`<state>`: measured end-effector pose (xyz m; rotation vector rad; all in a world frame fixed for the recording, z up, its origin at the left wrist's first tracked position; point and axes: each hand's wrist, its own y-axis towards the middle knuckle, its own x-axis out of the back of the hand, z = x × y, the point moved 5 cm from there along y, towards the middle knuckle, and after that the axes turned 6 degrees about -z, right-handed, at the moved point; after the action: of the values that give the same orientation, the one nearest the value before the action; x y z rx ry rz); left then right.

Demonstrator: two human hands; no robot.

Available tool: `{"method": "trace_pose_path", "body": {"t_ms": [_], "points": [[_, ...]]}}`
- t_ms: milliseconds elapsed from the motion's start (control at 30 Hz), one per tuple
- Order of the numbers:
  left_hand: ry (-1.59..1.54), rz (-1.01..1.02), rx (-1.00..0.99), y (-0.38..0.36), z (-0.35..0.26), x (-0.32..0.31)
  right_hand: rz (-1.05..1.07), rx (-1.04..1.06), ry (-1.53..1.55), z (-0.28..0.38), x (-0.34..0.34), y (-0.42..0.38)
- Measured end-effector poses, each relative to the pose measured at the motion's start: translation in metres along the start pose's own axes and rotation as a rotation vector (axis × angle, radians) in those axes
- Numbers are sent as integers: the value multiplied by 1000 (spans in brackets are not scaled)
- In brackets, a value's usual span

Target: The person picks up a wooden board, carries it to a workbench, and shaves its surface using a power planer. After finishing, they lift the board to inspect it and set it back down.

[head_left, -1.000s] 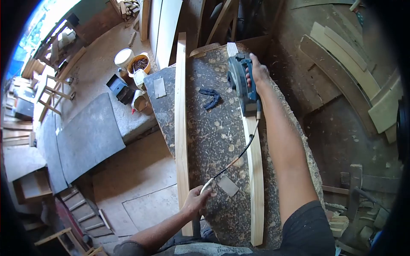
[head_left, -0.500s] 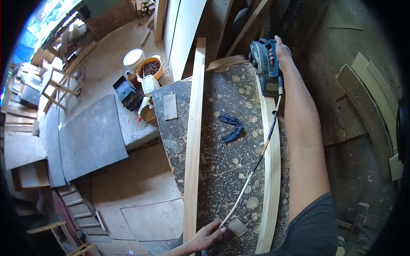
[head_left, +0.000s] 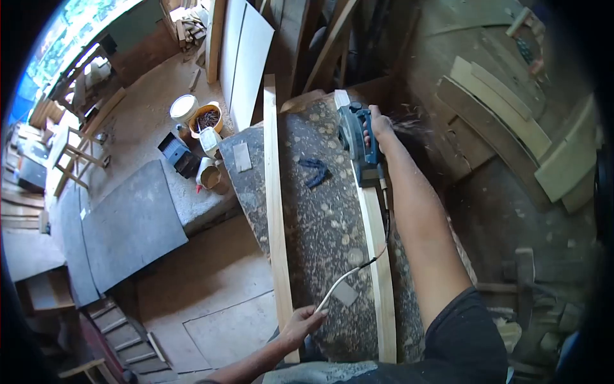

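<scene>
My right hand point(head_left: 380, 125) is closed around the handle of a blue-green electric hand planer point(head_left: 360, 146). The planer rests on a long pale wood strip point(head_left: 378, 275), near its far end, and shavings point(head_left: 412, 121) spray out to the right. In my left hand point(head_left: 303, 325), low in the view, the planer's white and black power cord point(head_left: 339, 283) is pinched. A second wood strip point(head_left: 275, 205) lies to the left on the speckled workbench point(head_left: 307, 237). Between the strips are a crumpled dark strap point(head_left: 313, 173) and a small grey flat piece point(head_left: 346, 294).
Left of the bench stand a white bucket point(head_left: 183, 108), an orange bowl point(head_left: 216, 109) of dark bits and a black box point(head_left: 179, 153). Boards point(head_left: 243, 64) lean at the back. Curved wood pieces point(head_left: 505, 121) lie on the right.
The planer has come back toward me along the strip, so the strip's far end now shows beyond it. Shavings now fly out. My left hand has shifted left with the cord, and the view has turned.
</scene>
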<state>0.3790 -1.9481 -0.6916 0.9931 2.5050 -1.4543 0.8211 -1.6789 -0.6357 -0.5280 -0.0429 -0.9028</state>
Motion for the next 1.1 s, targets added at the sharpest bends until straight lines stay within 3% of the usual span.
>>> {"method": "trace_pose_path", "body": {"t_ms": [167,200,333,400,567,800,900,1100], "points": [[246,18,-193,-59,-11,3,85,16,26,-57,42,-67],[230,59,-205,-90,3,1,63,-16,34,-81,65,-127],[437,-87,-479,-126,7,5,-19,-79,28,-133,114,-225],[399,-168,-414,-139,12,3,33,-66,25,-159,138,-263],[368,-54,-465,-166,26,-17,16,-67,75,-221,204,-398],[662,200,-472,-174,77,-52,-59,-95,54,-305,282,-563],[922,356,-400,-186,81,-79,-97,-118,26,-325,301,-607],[774,688,-295,-178,78,-114,-127,-136,26,-329,299,-597]]}}
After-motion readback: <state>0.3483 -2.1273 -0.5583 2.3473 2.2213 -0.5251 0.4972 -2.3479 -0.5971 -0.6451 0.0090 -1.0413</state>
